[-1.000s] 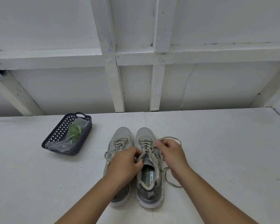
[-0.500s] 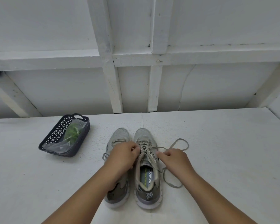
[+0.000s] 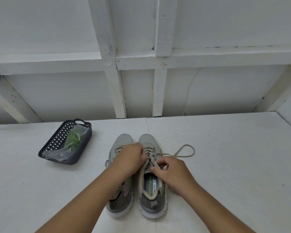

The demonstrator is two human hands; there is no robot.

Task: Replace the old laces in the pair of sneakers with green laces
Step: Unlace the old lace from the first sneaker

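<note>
Two grey sneakers stand side by side, toes away from me: the left sneaker (image 3: 120,201) and the right sneaker (image 3: 151,197). My left hand (image 3: 130,158) pinches the old beige lace at the right sneaker's eyelets, covering the left sneaker's tongue. My right hand (image 3: 172,172) pinches the same lacing from the right side, near the tongue top. A loose end of the old lace (image 3: 186,151) loops out on the table to the right. Green laces (image 3: 73,139) lie in a clear plastic bag inside the basket.
A dark perforated basket (image 3: 85,143) sits at the left of the white table (image 3: 233,165). A white wall with wooden beams (image 3: 111,64) rises behind the table's far edge.
My right hand has come down from the lace loop to the eyelets near the tongue. The loose lace end now lies further out to the right. My left hand shifted slightly toward the toe.
</note>
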